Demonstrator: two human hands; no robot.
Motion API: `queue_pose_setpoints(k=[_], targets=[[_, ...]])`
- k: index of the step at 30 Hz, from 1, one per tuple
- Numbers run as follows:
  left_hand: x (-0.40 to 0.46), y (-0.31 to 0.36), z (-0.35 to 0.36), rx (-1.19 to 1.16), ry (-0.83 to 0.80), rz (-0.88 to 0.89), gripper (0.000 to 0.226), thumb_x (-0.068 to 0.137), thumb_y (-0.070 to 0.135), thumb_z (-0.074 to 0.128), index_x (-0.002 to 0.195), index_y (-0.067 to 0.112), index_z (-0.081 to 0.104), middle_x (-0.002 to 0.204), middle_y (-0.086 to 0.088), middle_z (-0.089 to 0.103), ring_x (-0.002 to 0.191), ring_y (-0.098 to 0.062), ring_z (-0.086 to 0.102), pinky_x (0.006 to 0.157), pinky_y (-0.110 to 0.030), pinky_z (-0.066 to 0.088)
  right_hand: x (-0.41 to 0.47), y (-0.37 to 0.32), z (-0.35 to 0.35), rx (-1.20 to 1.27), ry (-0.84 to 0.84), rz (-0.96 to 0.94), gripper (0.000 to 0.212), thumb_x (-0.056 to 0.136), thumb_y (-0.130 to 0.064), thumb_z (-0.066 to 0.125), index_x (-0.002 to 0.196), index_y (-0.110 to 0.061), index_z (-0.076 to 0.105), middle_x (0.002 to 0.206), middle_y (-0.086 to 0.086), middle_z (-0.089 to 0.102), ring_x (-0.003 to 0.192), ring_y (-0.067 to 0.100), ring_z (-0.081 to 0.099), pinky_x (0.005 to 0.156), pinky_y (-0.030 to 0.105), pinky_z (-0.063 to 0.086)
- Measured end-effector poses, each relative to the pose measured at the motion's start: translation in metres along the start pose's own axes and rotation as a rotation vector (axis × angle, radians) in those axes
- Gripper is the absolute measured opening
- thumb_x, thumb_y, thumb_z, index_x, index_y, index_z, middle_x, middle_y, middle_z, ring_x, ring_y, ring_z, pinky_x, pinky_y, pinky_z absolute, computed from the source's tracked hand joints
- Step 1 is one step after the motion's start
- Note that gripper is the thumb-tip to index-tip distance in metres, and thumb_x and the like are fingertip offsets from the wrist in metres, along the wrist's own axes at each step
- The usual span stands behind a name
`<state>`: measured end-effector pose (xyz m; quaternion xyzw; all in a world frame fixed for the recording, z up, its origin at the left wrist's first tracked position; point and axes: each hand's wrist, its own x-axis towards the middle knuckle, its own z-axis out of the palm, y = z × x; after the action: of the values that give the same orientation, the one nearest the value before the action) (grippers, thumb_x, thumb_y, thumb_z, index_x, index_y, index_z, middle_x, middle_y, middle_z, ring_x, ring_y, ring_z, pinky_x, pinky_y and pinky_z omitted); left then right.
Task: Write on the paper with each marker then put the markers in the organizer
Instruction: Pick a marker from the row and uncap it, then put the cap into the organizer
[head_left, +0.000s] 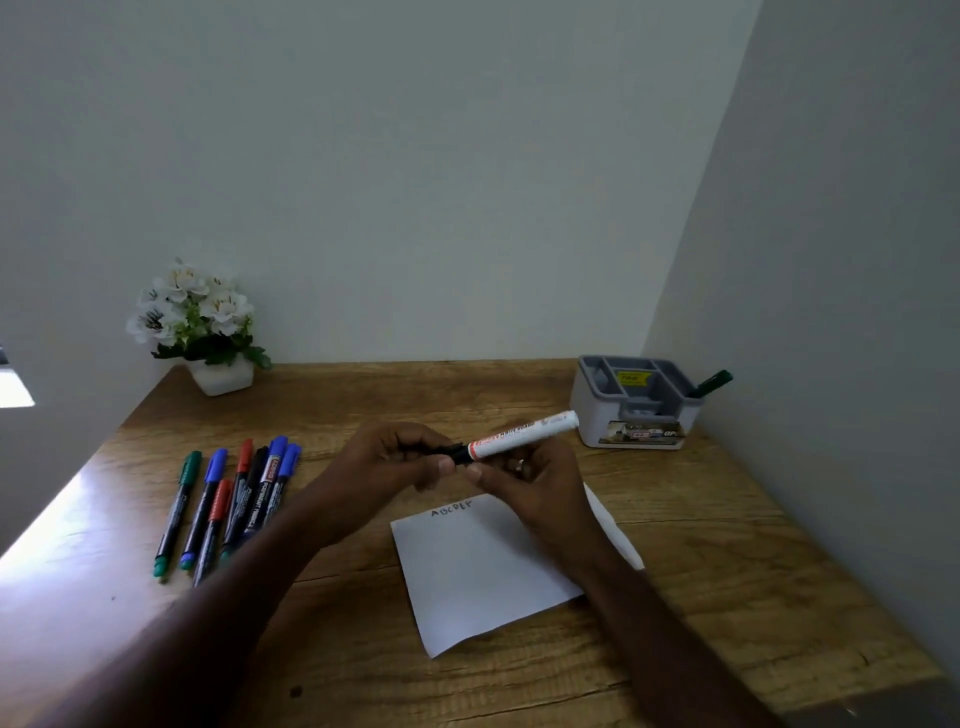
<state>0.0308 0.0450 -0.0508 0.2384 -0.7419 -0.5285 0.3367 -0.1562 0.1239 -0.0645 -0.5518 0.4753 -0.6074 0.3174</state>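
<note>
Markers: you gripped the white-barrelled marker (522, 434) in both hands (395, 460) (530, 480); one green marker (712, 383) sat in the grey organizer (597, 400) at two o'clock, seven lay at nine o'clock.

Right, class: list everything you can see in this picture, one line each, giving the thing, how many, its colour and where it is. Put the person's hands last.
White marker: one, white barrel with black cap, held above the paper.
Markers on desk: about seven; blue, red, green and black caps; left side.
Green marker: one, standing in the organizer.
Organizer: one, grey and white, back right.
Paper: one, white, lettered ABCDEF, centre.
Flower pot: one, white flowers, back left.
Desk: one, wooden.
Hands: left hand grips the cap; right hand holds the barrel.
</note>
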Motion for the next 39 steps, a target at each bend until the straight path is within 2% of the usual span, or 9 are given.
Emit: queue_pose_setpoints(k=[5, 9, 14, 16, 20, 24, 31, 35, 39], targets=[[0.014, 0.010, 0.021, -0.089, 0.038, -0.033, 0.032, 0.077, 0.019, 0.074, 0.109, 0.017, 0.072, 0.081, -0.016, 0.071, 0.071, -0.023, 0.062, 0.067, -0.032, 0.053, 0.003, -0.010, -0.002, -0.056, 0.089, -0.073, 0.011, 0.092, -0.011, 0.066, 0.092, -0.021, 0.070, 0.086, -0.005, 0.073, 0.088, 0.012, 0.067, 0.078, 0.026, 0.054], [0.041, 0.021, 0.034, 0.194, 0.013, -0.080, 0.027, 0.086, 0.030, 0.071, 0.112, 0.023, 0.067, 0.085, -0.005, 0.075, 0.073, -0.013, 0.069, 0.069, -0.029, 0.052, 0.014, -0.033, -0.035, -0.091, 0.282, 0.021, 0.014, 0.099, -0.015, 0.052, 0.096, -0.013, 0.065, 0.089, 0.005, 0.071, 0.086, 0.018, 0.068, 0.072, 0.032, 0.054], [0.092, 0.039, 0.063, 0.476, -0.075, 0.043, 0.018, 0.090, 0.034, 0.065, 0.089, 0.018, 0.072, 0.080, 0.003, 0.074, 0.071, -0.009, 0.070, 0.067, -0.023, 0.054, 0.043, -0.054, -0.127, -0.793, 0.311, -0.114, 0.019, 0.098, -0.022, 0.053, 0.103, -0.013, 0.070, 0.090, 0.007, 0.068, 0.084, 0.022, 0.064, 0.073, 0.036, 0.051], [0.116, 0.042, 0.076, 0.520, -0.121, 0.083, 0.017, 0.090, 0.031, 0.067, 0.086, 0.015, 0.072, 0.078, 0.002, 0.073, 0.068, -0.009, 0.070, 0.067, -0.023, 0.057, 0.053, -0.064, -0.164, -1.027, 0.316, -0.081, 0.021, 0.096, -0.025, 0.058, 0.105, -0.012, 0.070, 0.093, 0.010, 0.067, 0.087, 0.027, 0.063, 0.075, 0.034, 0.049], [0.156, 0.042, 0.103, 0.522, -0.122, 0.143, 0.015, 0.089, 0.024, 0.070, 0.093, 0.010, 0.074, 0.082, -0.001, 0.074, 0.071, -0.009, 0.070, 0.067, -0.027, 0.059, 0.059, -0.085, -0.216, -1.177, 0.313, 0.038, 0.020, 0.091, -0.027, 0.065, 0.107, -0.016, 0.065, 0.095, 0.011, 0.070, 0.083, 0.029, 0.064, 0.069, 0.033, 0.050], [0.177, 0.043, 0.122, 0.534, -0.137, 0.138, 0.020, 0.088, 0.026, 0.070, 0.094, 0.007, 0.073, 0.083, -0.004, 0.074, 0.072, -0.016, 0.071, 0.063, -0.019, 0.055, 0.062, -0.096, -0.236, -1.355, 0.194, 0.089, 0.013, 0.091, -0.025, 0.065, 0.098, -0.015, 0.071, 0.100, 0.007, 0.069, 0.090, 0.025, 0.061, 0.070, 0.027, 0.040], [0.190, 0.039, 0.130, 0.556, -0.145, 0.157, 0.022, 0.089, 0.029, 0.069, 0.093, 0.008, 0.073, 0.081, -0.004, 0.073, 0.067, -0.022, 0.070, 0.064, -0.037, 0.060, 0.085, -0.085, -0.236, -1.389, 0.093, 0.144, 0.014, 0.088, -0.019, 0.066, 0.099, -0.013, 0.073, 0.106, 0.011, 0.070, 0.094, 0.025, 0.064, 0.072, 0.028, 0.047], [0.187, 0.040, 0.128, 0.547, -0.154, 0.147, 0.021, 0.089, 0.027, 0.068, 0.093, 0.007, 0.072, 0.083, -0.007, 0.072, 0.066, -0.020, 0.068, 0.059, -0.030, 0.057, 0.094, -0.073, -0.228, -1.354, 0.062, 0.155, 0.023, 0.089, -0.023, 0.070, 0.108, -0.010, 0.067, 0.114, 0.015, 0.064, 0.100, 0.028, 0.062, 0.082, 0.036, 0.053], [0.182, 0.043, 0.122, 0.562, -0.157, 0.142, 0.020, 0.090, 0.024, 0.067, 0.092, 0.005, 0.073, 0.083, -0.006, 0.072, 0.061, -0.005, 0.064, 0.056, -0.019, 0.051, 0.094, -0.074, -0.228, -1.265, 0.075, 0.164, 0.031, 0.095, -0.034, 0.060, 0.106, -0.007, 0.071, 0.107, 0.014, 0.071, 0.097, 0.026, 0.065, 0.080, 0.034, 0.052]])
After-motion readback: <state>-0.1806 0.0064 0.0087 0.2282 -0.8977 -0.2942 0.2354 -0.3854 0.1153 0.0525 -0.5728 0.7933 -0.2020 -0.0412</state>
